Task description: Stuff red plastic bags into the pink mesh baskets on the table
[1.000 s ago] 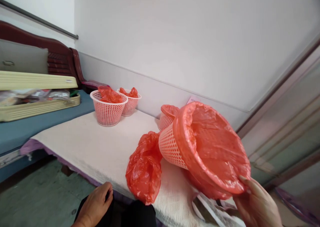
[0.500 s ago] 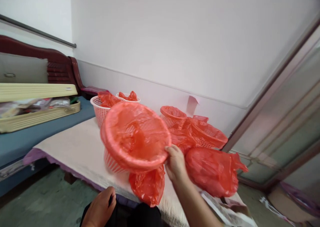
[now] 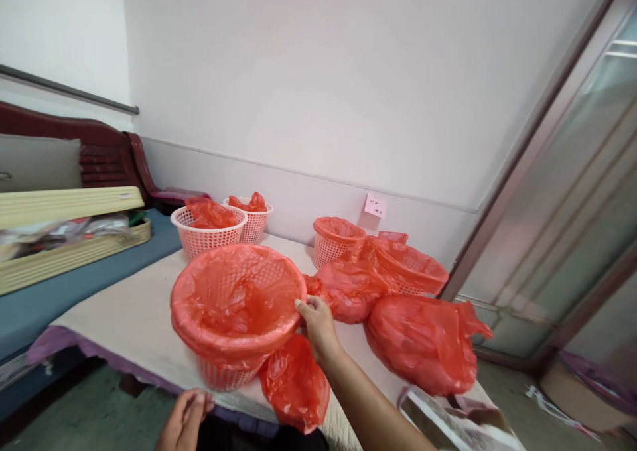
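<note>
Right hand [image 3: 318, 325] grips rim of lined basket [image 3: 236, 312] on table [image 3: 134, 318].

The left hand [image 3: 184, 419] is cut off at the wrist by the bottom edge. The lined basket [image 3: 233, 312] hides part of the crumpled red bag [image 3: 296, 385] beneath it, and its liner covers most of the mesh. Writing on the wall note [image 3: 375, 205] is too small to read. The printed sheets [image 3: 458, 421] at the tabletop [image 3: 134, 312] corner run out of frame.
</note>
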A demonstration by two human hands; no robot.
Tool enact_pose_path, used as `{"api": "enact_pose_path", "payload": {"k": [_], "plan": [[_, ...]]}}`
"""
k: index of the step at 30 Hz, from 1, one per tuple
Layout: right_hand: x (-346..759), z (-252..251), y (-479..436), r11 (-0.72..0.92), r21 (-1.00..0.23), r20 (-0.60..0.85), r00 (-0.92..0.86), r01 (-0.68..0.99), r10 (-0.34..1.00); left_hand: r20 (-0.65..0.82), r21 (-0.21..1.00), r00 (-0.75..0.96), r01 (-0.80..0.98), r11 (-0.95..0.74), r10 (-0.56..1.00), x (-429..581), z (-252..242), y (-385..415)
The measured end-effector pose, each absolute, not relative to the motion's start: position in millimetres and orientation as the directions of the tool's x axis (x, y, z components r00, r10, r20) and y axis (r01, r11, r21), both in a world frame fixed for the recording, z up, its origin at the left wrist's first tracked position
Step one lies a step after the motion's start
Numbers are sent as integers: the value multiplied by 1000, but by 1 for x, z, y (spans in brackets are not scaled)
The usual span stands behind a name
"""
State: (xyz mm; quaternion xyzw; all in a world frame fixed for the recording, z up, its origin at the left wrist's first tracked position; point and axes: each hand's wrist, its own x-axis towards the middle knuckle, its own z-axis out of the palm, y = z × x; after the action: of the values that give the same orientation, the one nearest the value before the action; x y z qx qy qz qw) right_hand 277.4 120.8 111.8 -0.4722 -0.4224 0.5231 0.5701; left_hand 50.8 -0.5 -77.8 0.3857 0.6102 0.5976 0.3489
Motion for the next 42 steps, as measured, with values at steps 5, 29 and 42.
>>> {"api": "enact_pose_path", "payload": {"k": [5,29,42], "plan": [[286,110,118,107,-989,95,117,-106,989,-37,954,-587,-262,-146,809,42,20,6],[272,145,103,229,-947,235,1,-226,972,325,931,-577,333,-148,749,5,154,57],[292,183,105,115,-854,153,-34,-508,988,424,664,-271,742,-93,864,30,133,27]]}}
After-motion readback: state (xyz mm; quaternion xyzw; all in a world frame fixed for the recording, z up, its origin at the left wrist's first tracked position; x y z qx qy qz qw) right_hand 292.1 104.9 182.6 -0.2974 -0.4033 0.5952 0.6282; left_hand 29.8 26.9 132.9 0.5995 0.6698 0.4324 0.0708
